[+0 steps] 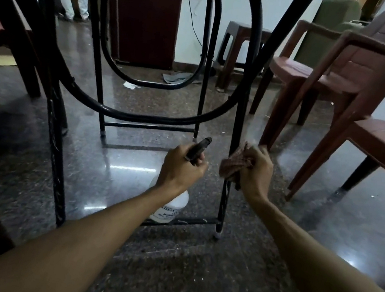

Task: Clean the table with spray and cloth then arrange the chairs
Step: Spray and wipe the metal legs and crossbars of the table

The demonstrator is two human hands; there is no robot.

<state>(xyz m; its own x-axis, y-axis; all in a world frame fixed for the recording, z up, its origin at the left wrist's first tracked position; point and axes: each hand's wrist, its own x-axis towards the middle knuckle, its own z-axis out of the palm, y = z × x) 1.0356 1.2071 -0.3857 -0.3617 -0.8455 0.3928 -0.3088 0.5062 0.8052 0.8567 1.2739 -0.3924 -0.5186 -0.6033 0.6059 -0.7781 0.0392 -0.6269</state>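
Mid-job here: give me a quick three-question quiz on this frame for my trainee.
1. True or false: the left hand holds the spray bottle.
2. The cloth in the right hand is pressed against: A) a chair seat, B) the black table leg, C) the floor.
3. Fill in: the two brown plastic armchairs stand on the person's ____ side.
Key: 1 true; 2 B; 3 right.

Table leg (224, 201) black. Cloth (234, 164) at the leg brown, checked. Bottle (174, 209) left of it white, trigger (200, 147) black.
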